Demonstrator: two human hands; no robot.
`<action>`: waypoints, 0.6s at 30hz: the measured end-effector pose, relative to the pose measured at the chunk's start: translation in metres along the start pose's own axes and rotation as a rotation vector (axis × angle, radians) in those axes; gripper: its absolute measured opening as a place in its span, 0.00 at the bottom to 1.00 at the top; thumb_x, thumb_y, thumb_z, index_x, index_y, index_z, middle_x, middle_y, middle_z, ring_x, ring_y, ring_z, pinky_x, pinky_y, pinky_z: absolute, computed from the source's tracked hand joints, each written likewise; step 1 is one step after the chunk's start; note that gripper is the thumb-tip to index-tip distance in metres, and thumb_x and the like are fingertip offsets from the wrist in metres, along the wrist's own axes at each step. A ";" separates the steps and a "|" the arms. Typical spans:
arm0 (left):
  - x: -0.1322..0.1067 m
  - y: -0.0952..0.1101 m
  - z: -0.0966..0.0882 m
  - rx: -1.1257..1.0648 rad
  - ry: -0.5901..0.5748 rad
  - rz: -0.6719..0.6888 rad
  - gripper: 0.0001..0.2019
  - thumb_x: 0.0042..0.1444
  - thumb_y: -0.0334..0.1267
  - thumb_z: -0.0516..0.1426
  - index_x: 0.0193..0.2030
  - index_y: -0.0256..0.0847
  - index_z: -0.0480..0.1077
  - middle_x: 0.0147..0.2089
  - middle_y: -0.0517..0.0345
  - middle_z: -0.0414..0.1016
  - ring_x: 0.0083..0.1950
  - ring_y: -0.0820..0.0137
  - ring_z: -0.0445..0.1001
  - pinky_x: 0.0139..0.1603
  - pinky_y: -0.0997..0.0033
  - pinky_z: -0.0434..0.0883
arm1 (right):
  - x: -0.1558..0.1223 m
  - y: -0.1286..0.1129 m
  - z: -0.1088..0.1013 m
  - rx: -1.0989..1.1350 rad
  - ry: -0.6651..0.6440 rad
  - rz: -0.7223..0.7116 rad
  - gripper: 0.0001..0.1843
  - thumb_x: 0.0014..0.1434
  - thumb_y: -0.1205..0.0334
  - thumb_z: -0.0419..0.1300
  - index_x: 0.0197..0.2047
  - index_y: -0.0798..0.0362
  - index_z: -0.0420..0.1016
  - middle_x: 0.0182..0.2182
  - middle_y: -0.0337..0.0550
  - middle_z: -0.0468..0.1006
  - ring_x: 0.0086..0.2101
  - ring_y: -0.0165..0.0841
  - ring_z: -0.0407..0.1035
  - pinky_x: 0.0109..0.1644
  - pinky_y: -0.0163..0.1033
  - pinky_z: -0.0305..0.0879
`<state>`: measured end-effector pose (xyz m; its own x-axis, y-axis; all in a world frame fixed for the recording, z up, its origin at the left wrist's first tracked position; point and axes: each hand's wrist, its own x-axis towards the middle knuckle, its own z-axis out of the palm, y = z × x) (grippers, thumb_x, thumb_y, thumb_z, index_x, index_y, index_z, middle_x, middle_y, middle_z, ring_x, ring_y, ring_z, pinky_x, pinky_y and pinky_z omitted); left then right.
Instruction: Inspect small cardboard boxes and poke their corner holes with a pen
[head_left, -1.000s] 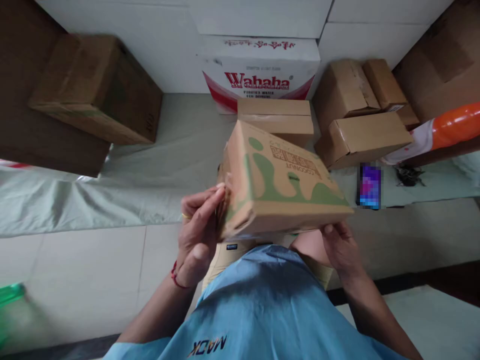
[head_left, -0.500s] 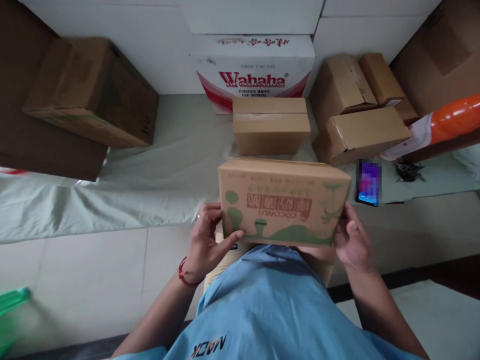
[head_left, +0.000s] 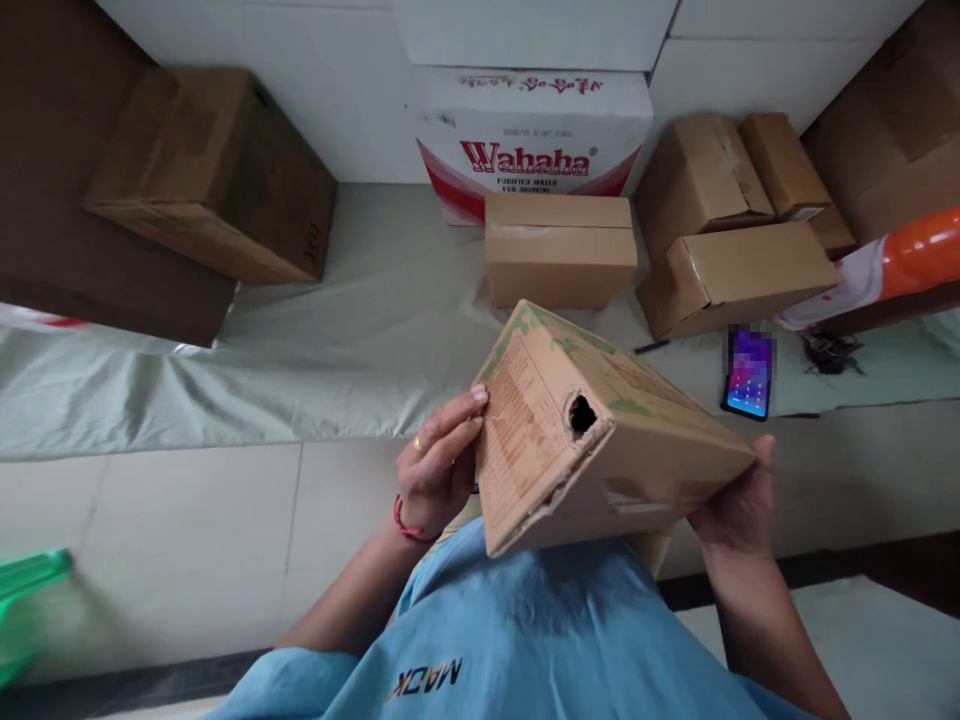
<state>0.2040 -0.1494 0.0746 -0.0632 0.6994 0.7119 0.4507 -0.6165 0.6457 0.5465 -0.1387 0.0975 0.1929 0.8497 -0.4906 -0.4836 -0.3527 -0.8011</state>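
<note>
Between my hands, above my lap, I hold a brown cardboard box [head_left: 660,455] with green printing, tilted so one corner points toward me. Its printed end panel faces left, and a torn round hole shows near a frayed edge. My left hand [head_left: 442,460], with a ring and a red string bracelet, has its fingers pressed against that end panel. Supporting the right end from below and the side is my right hand [head_left: 739,500]; its fingers are partly hidden behind the box. Just beyond stands a plain closed carton [head_left: 559,255] on the cloth-covered surface [head_left: 375,330].
A white Wahaha carton [head_left: 532,140] stands against the wall. Several brown boxes [head_left: 750,270] sit at the right, near an orange-and-white plastic package [head_left: 915,260], a phone [head_left: 748,375] and a dark tangled item [head_left: 832,350]. Another box [head_left: 217,180] is at left.
The box has been turned and tipped, from its coconut-printed face showing to its end panel and another side. My left hand has shifted onto the end panel; my right hand has moved slightly right.
</note>
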 end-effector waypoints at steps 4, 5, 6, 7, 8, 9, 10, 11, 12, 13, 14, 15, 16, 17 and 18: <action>0.003 -0.004 -0.003 -0.370 -0.016 -0.388 0.13 0.70 0.32 0.63 0.57 0.49 0.84 0.66 0.50 0.84 0.72 0.57 0.80 0.76 0.47 0.75 | -0.003 -0.003 -0.001 -0.062 -0.071 0.016 0.32 0.62 0.36 0.65 0.64 0.40 0.82 0.69 0.44 0.79 0.74 0.52 0.66 0.81 0.63 0.61; 0.003 -0.006 -0.003 -0.455 -0.011 -0.474 0.12 0.72 0.38 0.62 0.56 0.49 0.85 0.67 0.49 0.83 0.73 0.55 0.78 0.78 0.45 0.72 | -0.003 -0.002 -0.002 -0.084 -0.092 -0.004 0.32 0.59 0.42 0.67 0.66 0.39 0.81 0.70 0.42 0.78 0.75 0.51 0.64 0.82 0.63 0.59; 0.004 -0.007 -0.004 -0.527 -0.007 -0.546 0.13 0.73 0.43 0.61 0.56 0.48 0.85 0.69 0.47 0.82 0.75 0.53 0.76 0.79 0.43 0.70 | -0.003 0.000 -0.002 -0.107 -0.115 -0.024 0.34 0.57 0.47 0.68 0.67 0.36 0.80 0.72 0.39 0.76 0.76 0.50 0.62 0.82 0.62 0.58; 0.004 -0.008 -0.004 -0.586 -0.013 -0.607 0.16 0.74 0.48 0.59 0.56 0.48 0.85 0.71 0.46 0.80 0.77 0.51 0.74 0.79 0.42 0.69 | -0.003 0.003 -0.003 -0.128 -0.136 -0.042 0.37 0.55 0.51 0.70 0.69 0.34 0.78 0.73 0.38 0.74 0.77 0.49 0.60 0.83 0.62 0.57; 0.006 -0.009 -0.004 -0.627 -0.027 -0.649 0.18 0.74 0.52 0.58 0.58 0.48 0.85 0.73 0.46 0.77 0.78 0.50 0.71 0.80 0.41 0.68 | -0.004 0.007 -0.004 -0.145 -0.147 -0.058 0.39 0.54 0.55 0.71 0.70 0.32 0.77 0.74 0.36 0.73 0.77 0.48 0.60 0.82 0.62 0.57; 0.008 -0.010 -0.004 -0.650 -0.052 -0.670 0.20 0.73 0.55 0.58 0.60 0.49 0.84 0.76 0.46 0.74 0.80 0.49 0.69 0.80 0.41 0.67 | -0.004 0.012 -0.005 -0.155 -0.145 -0.071 0.40 0.53 0.56 0.72 0.70 0.31 0.77 0.74 0.35 0.72 0.77 0.48 0.60 0.82 0.62 0.58; 0.010 -0.012 -0.005 -0.656 -0.078 -0.674 0.22 0.72 0.57 0.59 0.63 0.50 0.83 0.79 0.47 0.70 0.82 0.49 0.65 0.82 0.42 0.65 | -0.005 0.018 -0.006 -0.160 -0.136 -0.079 0.39 0.53 0.57 0.73 0.69 0.30 0.77 0.74 0.35 0.72 0.77 0.47 0.60 0.82 0.62 0.59; 0.014 -0.013 -0.006 -0.646 -0.104 -0.662 0.25 0.70 0.58 0.61 0.67 0.51 0.81 0.81 0.48 0.67 0.84 0.49 0.62 0.83 0.43 0.62 | -0.007 0.023 -0.006 -0.161 -0.128 -0.072 0.38 0.54 0.57 0.74 0.68 0.30 0.78 0.74 0.35 0.73 0.76 0.47 0.62 0.81 0.63 0.60; 0.019 -0.014 -0.008 -0.624 -0.124 -0.635 0.28 0.69 0.59 0.62 0.70 0.51 0.79 0.83 0.49 0.64 0.85 0.50 0.60 0.84 0.44 0.60 | -0.009 0.028 -0.007 -0.159 -0.122 -0.050 0.36 0.55 0.56 0.75 0.67 0.30 0.78 0.73 0.36 0.74 0.75 0.47 0.63 0.80 0.63 0.62; 0.025 -0.014 -0.012 -0.590 -0.142 -0.596 0.30 0.68 0.60 0.62 0.71 0.51 0.78 0.83 0.49 0.64 0.85 0.49 0.60 0.85 0.45 0.58 | -0.011 0.033 -0.007 -0.155 -0.121 -0.016 0.35 0.57 0.56 0.75 0.67 0.31 0.79 0.71 0.37 0.76 0.74 0.47 0.66 0.79 0.63 0.64; 0.032 -0.014 -0.017 -0.544 -0.154 -0.547 0.30 0.69 0.61 0.61 0.71 0.50 0.78 0.81 0.49 0.67 0.84 0.49 0.62 0.85 0.45 0.57 | -0.013 0.036 -0.006 -0.149 -0.121 0.028 0.34 0.58 0.55 0.76 0.67 0.32 0.79 0.70 0.38 0.78 0.72 0.46 0.69 0.78 0.63 0.66; 0.039 -0.012 -0.022 -0.491 -0.168 -0.491 0.28 0.71 0.61 0.58 0.69 0.50 0.80 0.78 0.49 0.72 0.82 0.49 0.66 0.85 0.44 0.58 | -0.014 0.039 -0.004 -0.142 -0.120 0.075 0.33 0.59 0.53 0.76 0.67 0.33 0.79 0.68 0.39 0.80 0.70 0.46 0.71 0.76 0.62 0.68; 0.047 -0.008 -0.028 -0.425 -0.184 -0.425 0.27 0.73 0.61 0.55 0.66 0.51 0.82 0.74 0.50 0.77 0.78 0.49 0.71 0.84 0.43 0.60 | -0.014 0.041 -0.001 -0.136 -0.115 0.113 0.32 0.60 0.51 0.76 0.67 0.34 0.79 0.66 0.40 0.82 0.68 0.46 0.74 0.74 0.62 0.71; 0.054 -0.002 -0.034 -0.348 -0.197 -0.351 0.25 0.74 0.60 0.54 0.64 0.53 0.84 0.69 0.51 0.82 0.74 0.49 0.76 0.82 0.42 0.62 | -0.012 0.042 0.003 -0.134 -0.107 0.135 0.32 0.59 0.48 0.76 0.66 0.34 0.80 0.65 0.41 0.83 0.67 0.46 0.76 0.72 0.60 0.74; 0.061 0.006 -0.039 -0.266 -0.225 -0.279 0.23 0.74 0.58 0.55 0.62 0.55 0.84 0.66 0.54 0.84 0.69 0.50 0.79 0.80 0.41 0.65 | -0.008 0.043 0.008 -0.142 -0.102 0.139 0.32 0.59 0.45 0.76 0.65 0.35 0.81 0.64 0.41 0.84 0.65 0.46 0.77 0.70 0.59 0.76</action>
<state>0.1676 -0.1245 0.1328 0.0590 0.8954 0.4413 0.1969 -0.4438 0.8742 0.5171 -0.1578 0.0701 0.0422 0.8216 -0.5685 -0.3732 -0.5148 -0.7718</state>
